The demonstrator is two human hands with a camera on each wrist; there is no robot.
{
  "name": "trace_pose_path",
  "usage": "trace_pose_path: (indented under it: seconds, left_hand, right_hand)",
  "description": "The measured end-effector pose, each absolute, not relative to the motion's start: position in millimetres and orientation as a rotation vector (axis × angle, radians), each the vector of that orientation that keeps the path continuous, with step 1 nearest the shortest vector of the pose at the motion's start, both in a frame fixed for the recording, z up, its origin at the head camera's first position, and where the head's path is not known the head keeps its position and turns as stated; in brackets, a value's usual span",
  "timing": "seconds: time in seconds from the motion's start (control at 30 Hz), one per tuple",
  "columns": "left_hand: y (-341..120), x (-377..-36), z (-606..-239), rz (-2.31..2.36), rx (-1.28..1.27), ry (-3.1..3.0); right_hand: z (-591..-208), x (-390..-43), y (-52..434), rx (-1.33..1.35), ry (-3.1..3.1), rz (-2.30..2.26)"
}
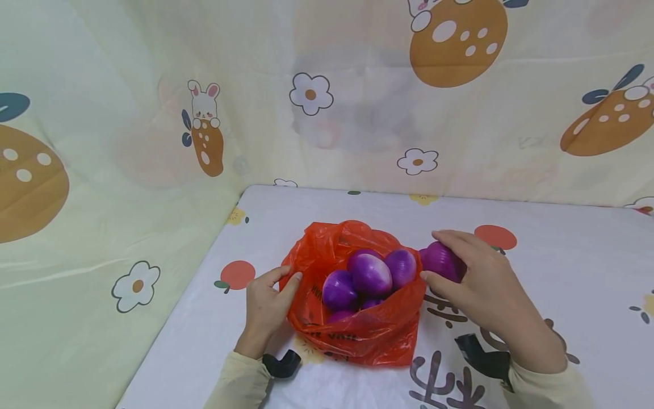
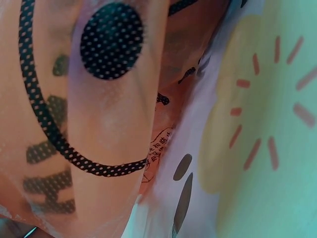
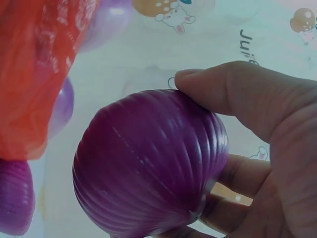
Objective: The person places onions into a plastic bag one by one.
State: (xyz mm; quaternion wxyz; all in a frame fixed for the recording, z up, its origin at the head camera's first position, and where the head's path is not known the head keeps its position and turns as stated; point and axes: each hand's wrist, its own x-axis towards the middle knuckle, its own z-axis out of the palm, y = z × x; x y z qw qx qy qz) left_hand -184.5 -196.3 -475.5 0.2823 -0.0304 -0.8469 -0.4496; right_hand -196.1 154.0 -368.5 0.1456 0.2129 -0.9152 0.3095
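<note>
A red plastic bag (image 1: 380, 341) lies with its mouth spread wide, and several shiny purple-and-white onions (image 1: 371, 275) are inside it. My left hand (image 1: 267, 304) pinches the bag's left rim between thumb and fingers. In the left wrist view the printed side of the bag (image 2: 111, 129) fills most of the picture, and that hand is hidden. Just off the bag's right rim, my right hand (image 1: 493, 287) grips a ribbed purple onion (image 1: 443, 262). Close up in the right wrist view, thumb and fingers wrap one side of this onion (image 3: 143, 163).
A white cloth printed with fruit and dark lettering covers the table (image 1: 577, 267). Behind it hangs a cream curtain (image 1: 357, 130) with rabbits and flowers. Black straps (image 1: 283, 364) sit at both wrists.
</note>
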Motion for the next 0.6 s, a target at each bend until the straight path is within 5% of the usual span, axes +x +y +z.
trace_pose_path:
  seconds: [0.6]
  left_hand:
    - [-196, -185, -476, -1.205, -0.076, -2.271]
  right_hand:
    - [-364, -195, 128, 0.709, -2.561, 1.017]
